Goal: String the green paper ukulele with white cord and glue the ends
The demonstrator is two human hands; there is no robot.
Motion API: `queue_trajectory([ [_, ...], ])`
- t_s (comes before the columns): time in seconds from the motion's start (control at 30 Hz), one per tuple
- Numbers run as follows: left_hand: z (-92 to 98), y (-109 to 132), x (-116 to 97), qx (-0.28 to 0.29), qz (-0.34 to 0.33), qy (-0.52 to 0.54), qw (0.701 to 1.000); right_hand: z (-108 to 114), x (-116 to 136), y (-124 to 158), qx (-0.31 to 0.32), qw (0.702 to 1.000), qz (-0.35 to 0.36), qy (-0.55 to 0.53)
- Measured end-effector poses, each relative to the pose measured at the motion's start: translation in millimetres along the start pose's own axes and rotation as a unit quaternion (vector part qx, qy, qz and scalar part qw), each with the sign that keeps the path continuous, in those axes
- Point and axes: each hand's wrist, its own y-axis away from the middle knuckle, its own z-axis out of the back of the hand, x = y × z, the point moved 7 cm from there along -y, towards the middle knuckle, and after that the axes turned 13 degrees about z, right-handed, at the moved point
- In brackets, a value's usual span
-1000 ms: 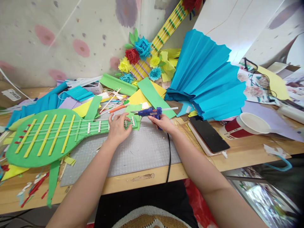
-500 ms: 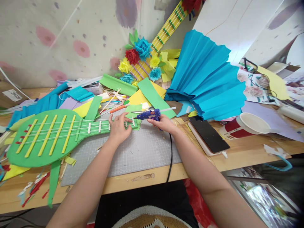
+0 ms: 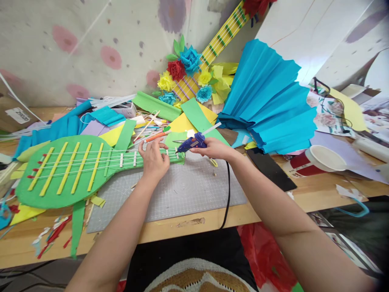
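Observation:
A green paper guitar [image 3: 65, 170] lies flat on the left, with yellow strips across its body, white strings along it and small white bars on its neck. My right hand [image 3: 214, 149] grips a blue hot glue gun [image 3: 194, 142], a pale glue stick poking out of its back. Its nozzle points down-left at the end bar of the neck; whether it touches is too small to tell. Over the neck, just left of the nozzle, is my left hand [image 3: 154, 160], fingers bent and apart. Its fingertips are partly hidden, and I see nothing held in them.
Beneath the neck lies a grey cutting mat [image 3: 194, 190]. Paper scraps and sticks cover the back. A yellow paper guitar with flowers [image 3: 191, 61] leans on the wall. Right are blue pleated paper [image 3: 267, 97], a black phone [image 3: 270, 168] and a paper cup [image 3: 316, 162]. The gun's cord [image 3: 227, 198] hangs over the edge.
The glue gun has tipped, its back end higher and its nozzle lower at the neck's end. My left hand's fingers have shifted slightly on the neck. The whole view has moved a little.

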Motion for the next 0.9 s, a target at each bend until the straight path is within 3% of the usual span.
queue_trajectory([
  [0.23, 14.0, -6, 14, -0.044, 0.039, -0.006, 0.998, 22, 24, -19, 0.057, 0.996, 0.000, 0.073],
  [0.5, 16.3, -10, 25, -0.055, 0.060, -0.010, 0.997, 15, 34, -34, 0.111, 0.987, 0.017, 0.118],
  [0.9, 9.6, -8, 24, -0.040, 0.054, -0.013, 0.998, 19, 31, -31, 0.094, 0.987, 0.015, 0.127],
])
